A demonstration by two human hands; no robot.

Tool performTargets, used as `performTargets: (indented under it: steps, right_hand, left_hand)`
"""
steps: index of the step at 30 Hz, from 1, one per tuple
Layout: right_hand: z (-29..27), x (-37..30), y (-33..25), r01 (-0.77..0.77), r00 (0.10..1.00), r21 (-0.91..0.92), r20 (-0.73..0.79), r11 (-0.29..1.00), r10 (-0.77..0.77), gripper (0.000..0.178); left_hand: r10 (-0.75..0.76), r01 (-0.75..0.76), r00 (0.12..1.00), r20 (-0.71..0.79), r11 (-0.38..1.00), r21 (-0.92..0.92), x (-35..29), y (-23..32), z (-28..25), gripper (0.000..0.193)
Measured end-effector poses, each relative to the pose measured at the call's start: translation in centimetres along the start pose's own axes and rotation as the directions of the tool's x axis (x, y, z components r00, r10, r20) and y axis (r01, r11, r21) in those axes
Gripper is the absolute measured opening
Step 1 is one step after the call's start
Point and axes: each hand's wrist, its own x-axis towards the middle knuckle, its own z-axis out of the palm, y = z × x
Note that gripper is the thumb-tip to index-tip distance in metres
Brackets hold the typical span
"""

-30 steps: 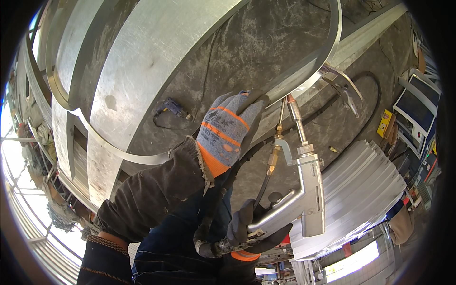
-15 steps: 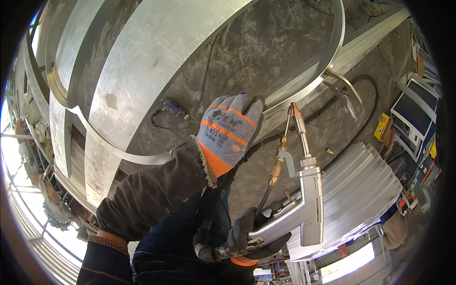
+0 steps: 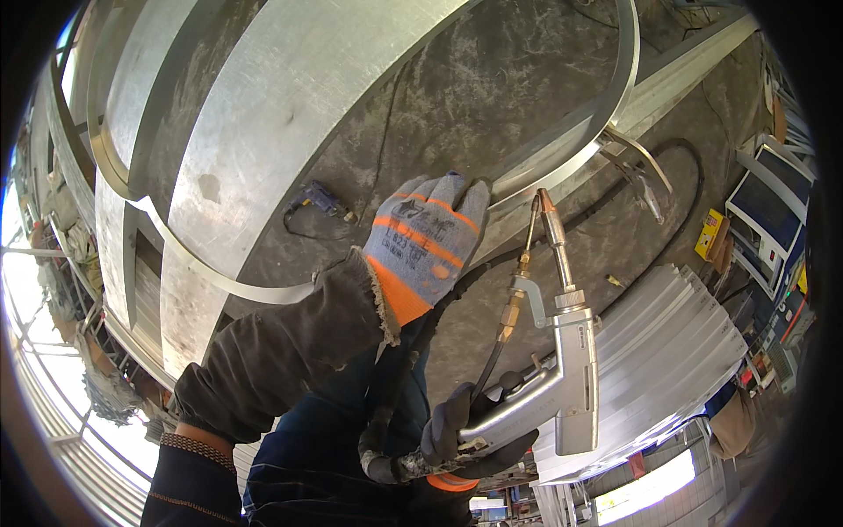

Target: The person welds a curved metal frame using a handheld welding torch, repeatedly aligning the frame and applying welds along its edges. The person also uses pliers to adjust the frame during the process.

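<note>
The right grip (image 3: 446, 429), in a dark glove, is closed around the handle of a silver handheld welding torch (image 3: 576, 378). The torch reaches forward from that grip, its copper nozzle (image 3: 549, 211) right at the lower edge of a curved metal strip (image 3: 571, 166); whether the 2 touch I cannot tell. A brass fitting (image 3: 508, 318) with a thin tube runs alongside the nozzle. The left grip (image 3: 423, 239), in a grey glove with orange bands, lies over the same strip, fingers bent at its edge; the palm side is hidden, so I cannot tell how far it is closed. Rightward from these fingers the strip passes locking pliers (image 3: 648, 198) at its lower edge, then bends up beside a straight metal beam (image 3: 689, 77). On the concrete floor (image 3: 474, 97), a blue power tool (image 3: 322, 200) lies near the right edge of a large metal panel (image 3: 272, 114). Right of the torch is a stack of silver metal strips (image 3: 659, 351), and a yellow box (image 3: 709, 233) sits toward the floor's right edge.
</note>
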Motion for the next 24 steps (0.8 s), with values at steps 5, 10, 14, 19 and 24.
performTargets:
  steps: [5, 10, 14, 19, 24]
  right_hand:
    - [-0.8, 0.1, -0.6, -0.065, 0.996, -0.023, 0.065, 0.998, 0.067, 0.067]
    - [-1.1, 0.0, -0.9, -0.109, 0.992, 0.011, 0.06, 0.994, 0.109, 0.063]
    - [-1.2, 1.6, -1.0, -0.26, 0.944, 0.045, 0.221, 0.964, 0.245, 0.063]
    - [-0.7, 1.6, -0.4, -0.164, 0.98, 0.211, 0.144, 0.963, 0.136, 0.073]
    - [-0.5, 0.0, -1.3, -0.249, 0.968, 0.167, 0.018, 0.954, 0.249, 0.068]
  left_hand:
    - [-0.126, 0.13, 0.986, -0.107, 0.991, 0.029, -0.4, 0.6, -0.6, 0.052]
    - [-0.1, 0.099, 0.995, 0.004, 0.989, 0.111, -0.6, 1.1, -1.4, 0.05]
    - [-0.066, 0.062, 0.997, 0.033, 0.992, 0.105, -0.7, 0.7, -1.9, 0.051]
    - [-0.151, 0.166, 0.975, -0.165, 0.983, 0.084, -2.2, 0.0, -0.7, 0.041]
    - [-0.492, 0.5, 0.864, -0.107, 0.863, 0.073, -9.6, 0.5, -1.9, 0.035]
